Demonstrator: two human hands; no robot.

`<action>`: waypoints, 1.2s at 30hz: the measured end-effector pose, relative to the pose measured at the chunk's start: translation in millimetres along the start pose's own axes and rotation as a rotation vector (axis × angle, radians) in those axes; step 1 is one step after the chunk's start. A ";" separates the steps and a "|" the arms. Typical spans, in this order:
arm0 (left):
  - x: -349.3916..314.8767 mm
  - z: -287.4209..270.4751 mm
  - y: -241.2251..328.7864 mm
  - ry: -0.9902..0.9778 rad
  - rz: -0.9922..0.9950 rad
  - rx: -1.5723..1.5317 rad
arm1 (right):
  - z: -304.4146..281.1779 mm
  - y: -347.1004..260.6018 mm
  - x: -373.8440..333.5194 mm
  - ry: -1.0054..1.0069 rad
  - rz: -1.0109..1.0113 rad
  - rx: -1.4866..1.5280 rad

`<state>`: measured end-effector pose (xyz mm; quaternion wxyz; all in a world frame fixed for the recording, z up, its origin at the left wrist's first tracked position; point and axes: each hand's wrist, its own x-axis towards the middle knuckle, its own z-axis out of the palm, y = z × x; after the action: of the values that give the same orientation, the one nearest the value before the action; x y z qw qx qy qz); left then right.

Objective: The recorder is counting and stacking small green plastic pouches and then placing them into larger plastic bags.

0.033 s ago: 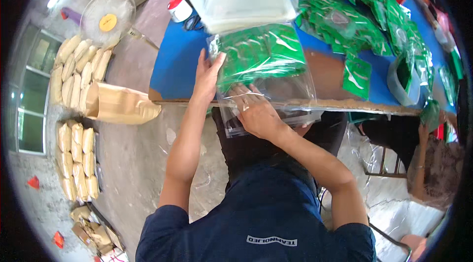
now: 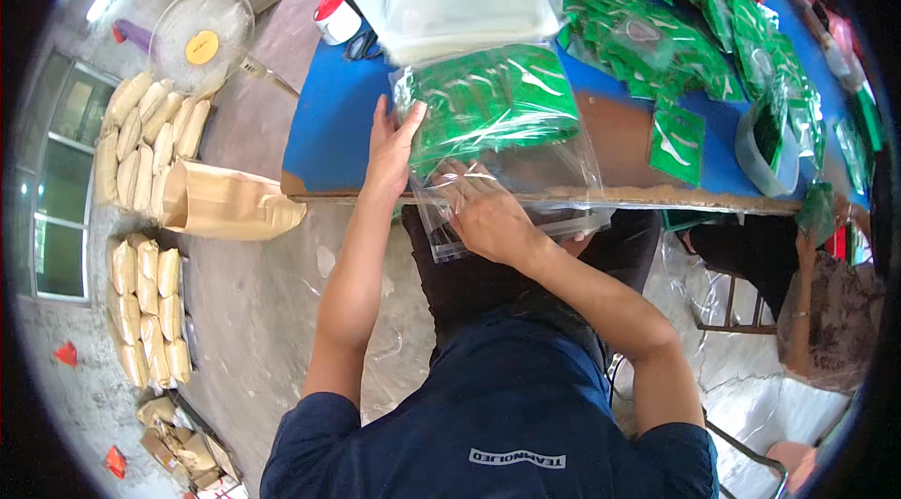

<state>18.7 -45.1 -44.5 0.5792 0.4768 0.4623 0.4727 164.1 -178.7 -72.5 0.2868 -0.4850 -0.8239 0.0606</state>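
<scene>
A large clear plastic bag [image 2: 540, 175] lies at the table's front edge, its lower end hanging over. Inside it sits a stack of flat green packets [image 2: 488, 105], each showing a white spoon-like shape. My left hand [image 2: 391, 150] rests against the bag's left side, fingers stretched and thumb apart on the plastic. Lower down, my right hand [image 2: 488, 217] lies flat with spread fingers at the bag's slack part, just below the packets. Whether those fingers are under the film or on top of it, I cannot tell.
A pile of green packets [image 2: 638, 44] covers the blue table's right side, near a clear plastic tub [image 2: 765, 156]. Clear bags [image 2: 474, 1] are stacked behind my work. At left stand a fan [image 2: 202, 39] and an upright brown paper sack [image 2: 225, 203]. A co-worker's arm [image 2: 802, 302] shows at right.
</scene>
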 end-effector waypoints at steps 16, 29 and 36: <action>-5.8 7.6 4.2 -0.144 -0.060 -0.070 | -5.0 7.8 -3.6 -0.015 0.006 -0.145; -138.8 -53.6 -49.5 0.209 0.058 0.184 | -29.0 -10.7 -68.2 0.093 0.061 0.175; -190.6 -1.4 -58.6 0.154 0.347 0.276 | -6.5 -13.2 -44.3 0.109 -0.008 0.265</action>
<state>-0.4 -239.1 -86.5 0.3816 0.5863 0.4766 0.5324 173.6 -223.7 -80.4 0.3929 -0.4421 -0.7938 0.1415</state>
